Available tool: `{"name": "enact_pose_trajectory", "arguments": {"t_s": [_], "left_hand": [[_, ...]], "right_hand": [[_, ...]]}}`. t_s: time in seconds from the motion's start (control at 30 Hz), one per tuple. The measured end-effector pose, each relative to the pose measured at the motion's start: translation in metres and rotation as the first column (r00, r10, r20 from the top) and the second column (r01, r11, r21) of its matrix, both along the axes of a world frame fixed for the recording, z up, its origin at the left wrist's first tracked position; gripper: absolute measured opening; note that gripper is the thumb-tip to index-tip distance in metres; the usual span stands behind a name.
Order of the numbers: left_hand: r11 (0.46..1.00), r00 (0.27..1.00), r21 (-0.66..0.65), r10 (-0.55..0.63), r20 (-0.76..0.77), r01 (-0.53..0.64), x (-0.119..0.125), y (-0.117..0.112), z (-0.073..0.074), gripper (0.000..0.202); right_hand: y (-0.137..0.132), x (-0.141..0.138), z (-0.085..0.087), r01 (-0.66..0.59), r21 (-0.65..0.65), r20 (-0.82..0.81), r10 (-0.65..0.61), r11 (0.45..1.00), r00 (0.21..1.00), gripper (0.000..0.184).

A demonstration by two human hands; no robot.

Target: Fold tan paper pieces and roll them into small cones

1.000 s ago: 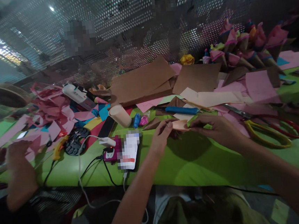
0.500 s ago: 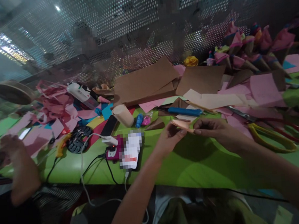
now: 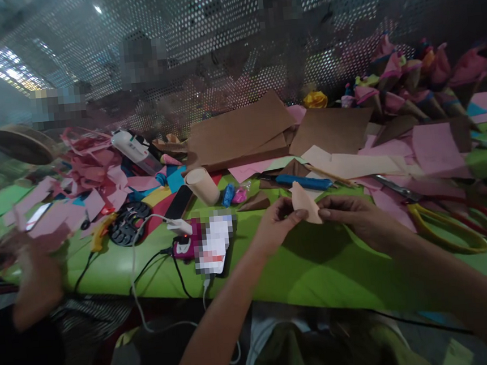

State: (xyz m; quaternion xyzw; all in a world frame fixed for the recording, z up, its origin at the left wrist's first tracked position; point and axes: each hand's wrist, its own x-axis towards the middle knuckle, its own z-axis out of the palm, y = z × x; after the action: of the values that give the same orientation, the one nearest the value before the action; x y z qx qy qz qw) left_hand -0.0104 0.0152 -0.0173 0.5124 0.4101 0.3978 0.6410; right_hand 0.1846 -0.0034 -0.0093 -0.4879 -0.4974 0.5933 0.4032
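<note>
Your left hand (image 3: 281, 222) and right hand (image 3: 354, 213) both pinch the paper (image 3: 305, 202), now tipped up from flatter, so its broad face seems better exposed for handling.

- A paper-craft workshop: pink scraps (image 3: 91, 168) and brown sheets (image 3: 330, 130) litter a green table (image 3: 303, 285).
- Scissors (image 3: 409, 195) and a corded yellow tool (image 3: 102, 234), seemingly a glue gun, lie there.
- Pink paper-wrapped cones (image 3: 393, 70) crowd the far right.

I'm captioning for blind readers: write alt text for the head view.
A person's left hand and right hand hold a peach paper piece over a cluttered green table. Scissors lie to the right, a lit phone left, brown sheets behind.
</note>
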Motion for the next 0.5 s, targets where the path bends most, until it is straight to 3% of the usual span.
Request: {"name": "enact_pose_trajectory", "arguments": {"t_s": [0.1, 0.33, 0.5], "left_hand": [[1.0, 1.0, -0.005, 0.014, -0.014, -0.014, -0.0001, 0.0004, 0.0, 0.048], [0.999, 0.995, 0.051, 0.001, -0.1, 0.005, 0.0022, -0.001, 0.0018, 0.052], [0.996, 0.996, 0.004, -0.089, 0.017, 0.089, 0.0024, -0.0016, 0.005, 0.057]], "right_hand": [[-0.0008, -0.0025, 0.0019, 0.0, 0.026, -0.024, 0.0, 1.0, 1.0, 0.051], [-0.0005, -0.0071, 0.0041, -0.002, 0.136, 0.094, -0.011, 0.991, 0.996, 0.057], [0.0004, -0.0037, -0.0006, 0.033, 0.091, 0.035, -0.036, 0.995, 0.999, 0.056]]}}
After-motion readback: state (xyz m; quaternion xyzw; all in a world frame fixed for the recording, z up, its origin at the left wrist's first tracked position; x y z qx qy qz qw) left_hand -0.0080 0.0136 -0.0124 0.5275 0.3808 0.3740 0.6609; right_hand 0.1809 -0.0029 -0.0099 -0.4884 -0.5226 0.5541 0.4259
